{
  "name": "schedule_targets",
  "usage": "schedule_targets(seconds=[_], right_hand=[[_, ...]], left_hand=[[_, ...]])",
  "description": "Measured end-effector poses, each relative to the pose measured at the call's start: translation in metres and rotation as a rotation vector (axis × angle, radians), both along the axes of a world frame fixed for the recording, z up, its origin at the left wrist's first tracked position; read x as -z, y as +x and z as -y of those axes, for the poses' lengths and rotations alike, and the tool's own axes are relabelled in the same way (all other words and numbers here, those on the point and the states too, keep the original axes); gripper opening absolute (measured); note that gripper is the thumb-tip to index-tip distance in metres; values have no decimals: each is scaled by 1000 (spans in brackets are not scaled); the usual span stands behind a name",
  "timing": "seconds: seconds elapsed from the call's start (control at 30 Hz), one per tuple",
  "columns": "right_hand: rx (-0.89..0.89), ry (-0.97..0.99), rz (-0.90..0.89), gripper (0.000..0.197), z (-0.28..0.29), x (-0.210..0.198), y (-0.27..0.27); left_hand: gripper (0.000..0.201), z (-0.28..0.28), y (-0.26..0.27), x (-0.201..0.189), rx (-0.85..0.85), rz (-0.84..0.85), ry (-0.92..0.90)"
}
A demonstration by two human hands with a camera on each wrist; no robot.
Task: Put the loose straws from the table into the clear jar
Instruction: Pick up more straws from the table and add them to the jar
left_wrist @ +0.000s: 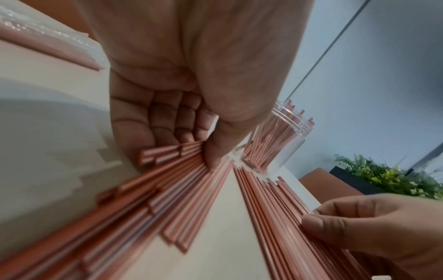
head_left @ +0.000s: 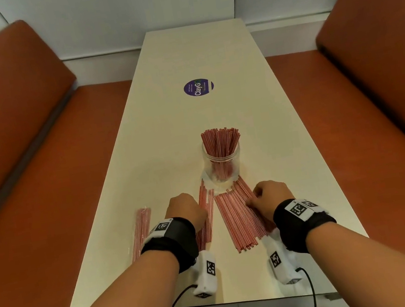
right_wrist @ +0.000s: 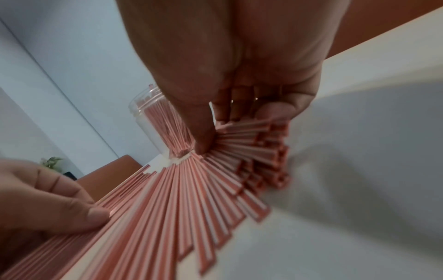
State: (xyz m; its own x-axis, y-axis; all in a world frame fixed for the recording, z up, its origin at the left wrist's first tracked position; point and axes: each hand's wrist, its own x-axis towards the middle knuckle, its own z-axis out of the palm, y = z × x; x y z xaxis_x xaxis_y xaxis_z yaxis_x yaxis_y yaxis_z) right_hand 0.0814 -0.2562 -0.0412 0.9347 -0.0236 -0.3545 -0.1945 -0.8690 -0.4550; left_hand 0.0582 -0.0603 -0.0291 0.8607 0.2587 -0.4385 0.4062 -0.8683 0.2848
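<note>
A clear jar (head_left: 222, 160) stands mid-table, packed with upright red-and-white straws. Just in front of it two fans of loose straws lie flat. My left hand (head_left: 187, 206) sits on the narrower left fan (head_left: 206, 206); in the left wrist view its curled fingers and thumb (left_wrist: 191, 149) pinch several straw ends. My right hand (head_left: 270, 195) is on the right edge of the wider fan (head_left: 239, 219); in the right wrist view its thumb and fingers (right_wrist: 223, 132) pinch a stacked bunch. The jar (left_wrist: 275, 144) (right_wrist: 153, 121) stands just beyond both hands.
A wrapped bundle of straws (head_left: 142, 233) lies left of my left wrist. A round purple sticker (head_left: 198, 87) is farther up the cream table (head_left: 192, 53). Orange benches (head_left: 18, 130) flank both long sides, and a wall closes the far end.
</note>
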Motion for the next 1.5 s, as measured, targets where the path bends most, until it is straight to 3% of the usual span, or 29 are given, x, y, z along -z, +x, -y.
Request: schedule_targets(seconds=[0.2,0.5,0.73,0.87,0.97,1.07,1.23,1.4,1.5], right_hand=[[16,40,-17,20,4,-1,2],[1,7,-66,28,5,-2,6],[3,15,-108,24,9,-6,13],[88,189,-119,15,13,4,15],[145,317,-109,24,13,5,14],[178,404,-53,24,13,3,10],[318,770,-51,22,14,2,4],[415,842,-45,25,15,10,6],[444,853,-37,25,14,13,7]], left_hand=[[27,-6,1,2,-21,-2,-59],[30,-16,1,-7,-59,14,-180],[13,-14,-5,-10,-356,156,-705],[15,-12,-1,-8,-475,180,-918],[18,-12,0,-12,-486,183,-991],[22,-10,0,-16,-452,215,-1081],[22,-6,18,-39,-349,405,-1125],[21,11,78,-92,-329,594,-1326],[23,29,104,-103,-250,674,-1283]])
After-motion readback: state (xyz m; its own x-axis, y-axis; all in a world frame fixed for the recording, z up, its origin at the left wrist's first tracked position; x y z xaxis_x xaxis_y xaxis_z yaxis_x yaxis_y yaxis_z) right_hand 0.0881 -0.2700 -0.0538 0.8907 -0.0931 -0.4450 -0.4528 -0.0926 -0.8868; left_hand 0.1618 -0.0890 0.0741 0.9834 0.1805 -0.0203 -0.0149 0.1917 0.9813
